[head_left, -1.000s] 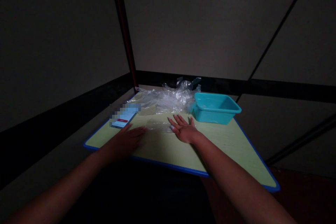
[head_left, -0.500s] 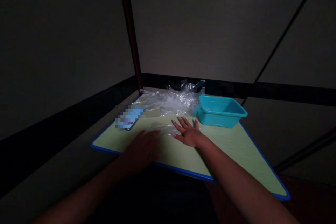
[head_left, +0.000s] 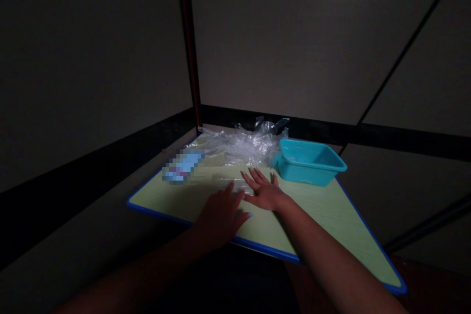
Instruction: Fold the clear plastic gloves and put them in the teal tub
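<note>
A strip of clear plastic, perhaps a flattened bag point(head_left: 228, 184), lies on the pale green table point(head_left: 312, 221). My right hand point(head_left: 267, 194) rests palm down on its right part, fingers spread. Close by on the left is my left hand point(head_left: 222, 213), fingers stretched out and thumb apart, its tips near the plastic's lower edge; I cannot tell whether they touch it. Beyond both hands spreads a heap of crumpled clear plastic bags point(head_left: 250, 147).
At the right back of the table stands a turquoise basin point(head_left: 309, 174). A blurred-out flat light-blue object point(head_left: 184, 167) lies at the left. Blue trim point(head_left: 265, 250) edges the table, and walls point(head_left: 294, 49) close in behind and to the left.
My left hand has moved right and forward, coming up beside my right hand near the plastic. The right hand stays flat in about the same place.
</note>
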